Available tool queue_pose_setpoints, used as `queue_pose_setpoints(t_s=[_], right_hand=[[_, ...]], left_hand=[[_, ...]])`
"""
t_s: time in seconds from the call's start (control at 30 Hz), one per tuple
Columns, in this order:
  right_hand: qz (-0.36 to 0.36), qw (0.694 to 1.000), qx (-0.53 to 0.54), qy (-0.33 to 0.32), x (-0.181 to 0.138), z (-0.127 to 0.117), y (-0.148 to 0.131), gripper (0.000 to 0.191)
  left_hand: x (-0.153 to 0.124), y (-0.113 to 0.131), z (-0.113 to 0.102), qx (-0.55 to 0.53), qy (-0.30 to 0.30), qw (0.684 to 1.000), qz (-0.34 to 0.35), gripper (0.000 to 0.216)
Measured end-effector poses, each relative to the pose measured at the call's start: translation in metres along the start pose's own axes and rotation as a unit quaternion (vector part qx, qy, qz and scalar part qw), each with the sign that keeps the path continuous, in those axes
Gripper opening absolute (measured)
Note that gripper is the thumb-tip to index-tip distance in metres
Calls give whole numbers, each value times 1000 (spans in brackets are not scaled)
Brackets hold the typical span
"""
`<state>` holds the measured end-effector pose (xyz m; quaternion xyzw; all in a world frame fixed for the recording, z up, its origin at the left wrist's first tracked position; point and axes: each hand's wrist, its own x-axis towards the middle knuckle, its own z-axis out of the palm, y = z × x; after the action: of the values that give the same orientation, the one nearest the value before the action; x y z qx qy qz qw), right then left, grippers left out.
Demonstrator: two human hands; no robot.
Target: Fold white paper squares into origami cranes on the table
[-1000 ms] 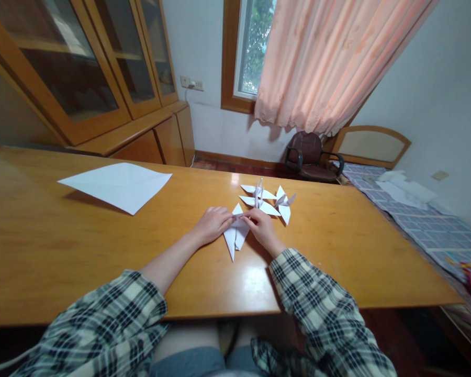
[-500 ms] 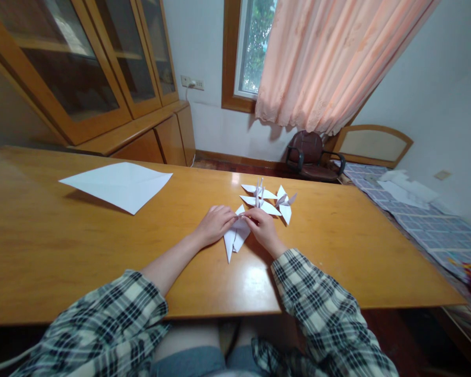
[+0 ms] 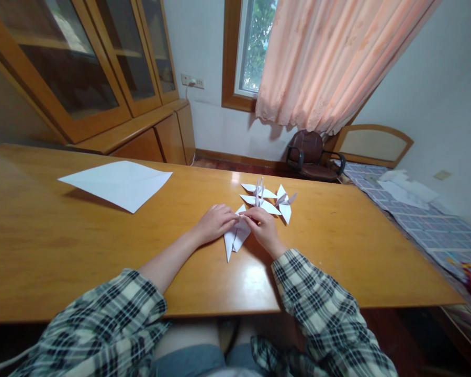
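A partly folded white paper (image 3: 239,237) lies on the table just in front of me, its pointed end towards me. My left hand (image 3: 215,224) rests on its left side, fingertips closed on the upper edge. From the right, my right hand (image 3: 264,229) pinches the same part, thumb and forefinger meeting the left fingertips. The pinched fold is mostly covered by my fingers. Right behind my hands stand white paper cranes (image 3: 267,207), close together, with another crane (image 3: 284,210) to their right.
The wooden table (image 3: 337,251) spans the view. A large white paper sheet (image 3: 121,183) lies at its left, edges slightly raised. Beyond are a glass-doored cabinet (image 3: 133,63), a brown armchair (image 3: 308,152) and a bed (image 3: 424,225) with papers on it.
Almost nothing differs. Both hands keep their pinch on the folded paper, with only a tiny shift of the fingers; the view has moved very slightly.
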<state>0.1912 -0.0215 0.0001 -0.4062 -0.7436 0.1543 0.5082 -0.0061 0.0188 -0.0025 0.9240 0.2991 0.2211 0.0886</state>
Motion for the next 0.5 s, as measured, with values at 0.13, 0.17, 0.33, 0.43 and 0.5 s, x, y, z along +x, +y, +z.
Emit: queue_pose_setpoints(t_s=[0.13, 0.17, 0.33, 0.43, 0.5], right_hand=[[29, 998, -31, -53, -2, -8, 1, 11], [35, 995, -48, -79, -2, -11, 1, 11], [40, 970, -145, -191, -3, -24, 2, 16], [41, 958, -174, -225, -4, -25, 5, 11], [32, 953, -185, -237, -5, -24, 8, 13]], left_hand=[[-6, -15, -5, -43, -53, 998, 14, 24], [-7, -17, -5, -50, -62, 997, 15, 22], [-9, -18, -7, -56, -81, 995, 17, 16], [-9, -15, -6, -60, -73, 995, 15, 14], [-9, -14, -5, -66, -68, 995, 14, 14]])
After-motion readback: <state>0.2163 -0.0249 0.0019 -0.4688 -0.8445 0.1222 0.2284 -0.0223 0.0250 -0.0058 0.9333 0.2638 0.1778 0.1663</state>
